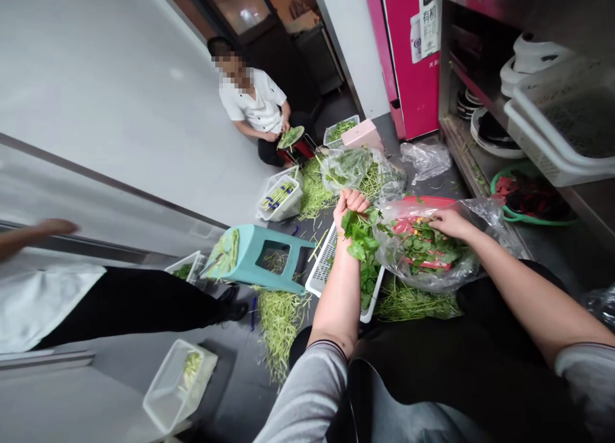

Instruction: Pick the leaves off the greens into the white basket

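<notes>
My left hand is closed round a bunch of leafy greens, whose leaves hang down over a white basket. More green leaves lie inside that basket. To the right, my right hand reaches into an open clear plastic bag and touches loose leaves there. Its fingertips are bent down among the leaves; whether they pinch any cannot be made out. Something red shows beneath the leaves in the bag. A pile of thin green stems lies below the bag.
A turquoise stool stands left of the basket, with cut stems on the floor beside it. One seated person holds greens farther back; another person stands at the left. Metal shelves with dishes are at the right.
</notes>
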`<state>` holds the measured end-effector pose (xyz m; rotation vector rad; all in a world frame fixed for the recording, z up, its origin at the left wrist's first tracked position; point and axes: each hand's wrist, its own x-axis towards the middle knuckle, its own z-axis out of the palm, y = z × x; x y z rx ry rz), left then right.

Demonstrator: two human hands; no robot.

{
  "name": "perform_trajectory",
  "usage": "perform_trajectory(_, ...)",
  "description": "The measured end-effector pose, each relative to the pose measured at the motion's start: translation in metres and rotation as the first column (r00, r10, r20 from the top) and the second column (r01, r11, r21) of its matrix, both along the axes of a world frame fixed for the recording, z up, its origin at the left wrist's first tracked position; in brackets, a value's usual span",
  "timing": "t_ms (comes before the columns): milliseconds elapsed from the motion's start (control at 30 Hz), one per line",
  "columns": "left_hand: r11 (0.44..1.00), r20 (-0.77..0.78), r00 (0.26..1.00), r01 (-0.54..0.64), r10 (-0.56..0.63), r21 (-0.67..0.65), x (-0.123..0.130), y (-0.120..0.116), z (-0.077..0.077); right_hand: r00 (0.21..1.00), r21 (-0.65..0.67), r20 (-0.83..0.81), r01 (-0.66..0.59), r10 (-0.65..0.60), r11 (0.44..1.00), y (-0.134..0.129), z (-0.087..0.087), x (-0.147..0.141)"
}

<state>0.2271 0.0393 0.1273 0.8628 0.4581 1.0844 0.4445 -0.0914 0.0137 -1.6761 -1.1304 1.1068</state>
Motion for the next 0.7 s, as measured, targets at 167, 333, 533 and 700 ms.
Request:
perform_trajectory(167,0.993,0.066,0.994,-0.092,0.087,0.073,-0.002,-0.029,0.019,0.610,-0.043,-0.792,-0.078,0.014,0.996,-0.026,0.004,-0.077)
perform_trajectory(333,0.997,-0.098,0.993,0.063,-0.059,0.037,-0.020,-0.058,0.026,0.374,0.037,-0.926,-0.023,0.043,0.999,-0.029,0.012,-0.136)
perform_trajectory(533,0.996,-0.164,0.983,0.086,-0.088,-0.022,-0.070,-0.077,0.009,0.582,0.093,-0.813,0.100,0.017,0.991,0.008,0.046,-0.128)
perform_trajectory(700,0.991,-0.075,0.990,-0.123,0.120,-0.050,-0.148,-0.065,-0.012,0.734,0.120,-0.679,0.073,0.028,0.990,0.027,0.074,-0.127)
